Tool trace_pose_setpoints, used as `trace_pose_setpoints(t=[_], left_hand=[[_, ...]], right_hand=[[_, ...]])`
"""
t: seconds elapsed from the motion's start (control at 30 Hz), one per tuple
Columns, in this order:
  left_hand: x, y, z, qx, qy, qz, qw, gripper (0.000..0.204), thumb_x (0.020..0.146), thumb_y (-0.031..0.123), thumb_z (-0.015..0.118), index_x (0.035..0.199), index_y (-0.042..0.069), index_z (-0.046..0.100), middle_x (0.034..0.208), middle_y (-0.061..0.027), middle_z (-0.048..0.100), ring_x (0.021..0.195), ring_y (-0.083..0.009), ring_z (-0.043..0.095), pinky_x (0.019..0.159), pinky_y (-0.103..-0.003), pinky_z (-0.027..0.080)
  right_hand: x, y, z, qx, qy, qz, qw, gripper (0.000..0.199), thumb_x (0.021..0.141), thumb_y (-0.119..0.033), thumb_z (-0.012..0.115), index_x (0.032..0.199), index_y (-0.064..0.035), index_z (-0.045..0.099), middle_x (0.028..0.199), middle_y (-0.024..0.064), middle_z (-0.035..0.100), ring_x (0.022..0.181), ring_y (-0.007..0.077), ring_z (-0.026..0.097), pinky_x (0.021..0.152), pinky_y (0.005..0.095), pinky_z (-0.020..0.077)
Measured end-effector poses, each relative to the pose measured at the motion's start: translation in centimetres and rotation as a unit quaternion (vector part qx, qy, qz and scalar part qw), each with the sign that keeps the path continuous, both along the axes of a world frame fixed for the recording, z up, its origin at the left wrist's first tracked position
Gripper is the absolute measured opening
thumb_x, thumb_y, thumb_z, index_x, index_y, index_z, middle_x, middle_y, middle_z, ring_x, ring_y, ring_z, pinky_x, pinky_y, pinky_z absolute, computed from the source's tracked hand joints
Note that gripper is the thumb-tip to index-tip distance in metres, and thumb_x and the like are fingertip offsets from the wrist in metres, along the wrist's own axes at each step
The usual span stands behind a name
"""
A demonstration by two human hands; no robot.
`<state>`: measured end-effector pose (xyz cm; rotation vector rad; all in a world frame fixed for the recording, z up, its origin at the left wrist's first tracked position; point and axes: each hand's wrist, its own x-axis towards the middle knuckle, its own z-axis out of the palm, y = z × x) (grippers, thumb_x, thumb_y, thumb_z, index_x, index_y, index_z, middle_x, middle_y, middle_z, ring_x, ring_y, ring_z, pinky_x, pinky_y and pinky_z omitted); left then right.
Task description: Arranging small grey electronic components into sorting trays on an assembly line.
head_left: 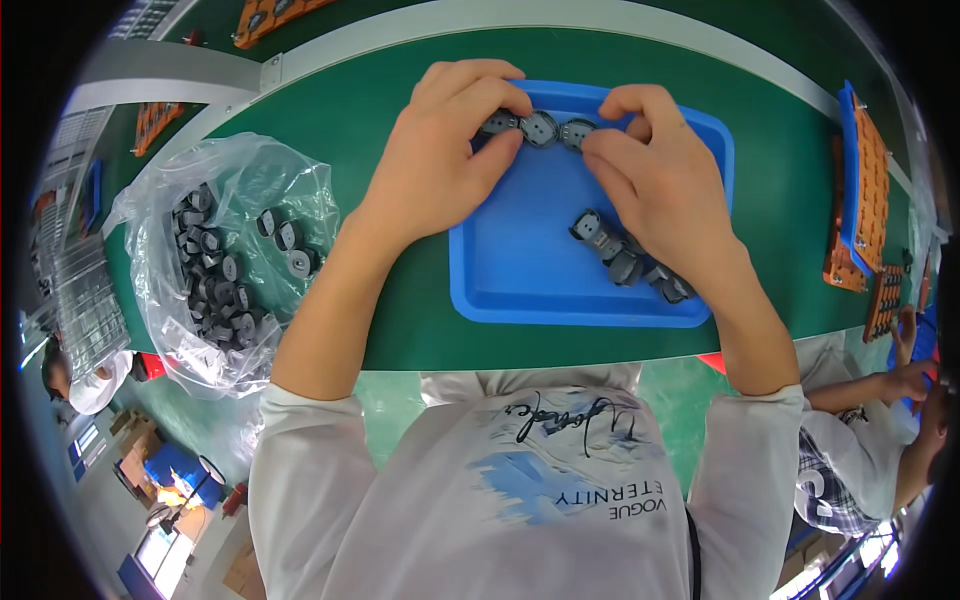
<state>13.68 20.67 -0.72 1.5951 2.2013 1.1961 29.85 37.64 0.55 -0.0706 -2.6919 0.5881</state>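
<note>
Three small grey round plastic parts stand in a row along the far wall of a blue tray (500, 270). My left hand (430, 145) pinches the left-hand part (498, 122) between thumb and forefinger, covering some of it. In the middle, another round part (540, 129) shows its pale flat face. The right-hand part (577, 133) is at the fingertips of my right hand (665, 170), whose fingers are curled in around its edge. Nearer me, below my right hand, several more grey round parts (625, 266) lie in a slanting line on the tray floor, partly hidden by my wrist.
Left of the tray, a clear plastic bag (300, 170) holds many loose grey round parts (215, 280). The green tabletop (415, 320) has a pale raised border (600, 18). Orange racks (872, 185) stand at the right. Another person's arm (860, 390) is beyond, at the lower right.
</note>
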Motion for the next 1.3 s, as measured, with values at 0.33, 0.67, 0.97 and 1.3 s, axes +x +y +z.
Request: trace_pose_setpoints(t=[0.33,0.67,0.97,1.3], left_hand=[[0.6,0.5,0.0,-0.015,0.06,-0.009,0.998,0.032,0.078,0.004,0.076,0.108,0.009,0.068,0.129,-0.0104,0.063,0.119,-0.0307,0.057,0.096,-0.039,0.052],[-0.1,1.0,-1.9,0.104,0.013,-0.03,0.994,0.022,0.07,0.003,0.069,0.091,0.007,0.062,0.115,-0.016,0.064,0.108,-0.0374,0.057,0.095,-0.045,0.047],[0.2,-0.2,-0.5,0.046,-0.057,-0.011,0.997,0.018,0.074,0.001,0.068,0.09,0.004,0.061,0.12,-0.0164,0.06,0.116,-0.0363,0.051,0.1,-0.044,0.043],[0.1,0.2,-0.9,0.056,-0.06,-0.009,0.997,0.019,0.074,0.002,0.07,0.09,0.004,0.062,0.116,-0.0149,0.061,0.114,-0.0354,0.053,0.1,-0.043,0.043]], right_hand=[[0.5,0.9,0.0,-0.011,-0.032,-0.001,0.999,0.018,0.082,-0.005,0.075,0.099,-0.0044,0.069,0.091,0.0079,0.057,0.079,0.0253,0.061,0.07,0.037,0.0508],[-0.8,0.6,2.0,0.065,-0.033,0.084,0.994,0.03,0.077,-0.001,0.071,0.107,-0.0029,0.067,0.129,0.015,0.057,0.121,0.0392,0.05,0.103,0.0456,0.0434],[-1.8,-1.6,1.8,0.055,-0.021,0.099,0.993,0.017,0.076,0.001,0.068,0.092,0.0012,0.061,0.121,0.0145,0.056,0.115,0.038,0.05,0.096,0.0448,0.0446],[-1.9,-1.9,2.0,-0.016,-0.06,0.116,0.991,0.02,0.079,0.003,0.066,0.098,-0.0005,0.058,0.104,0.0139,0.06,0.101,0.0351,0.054,0.09,0.0436,0.0445]])
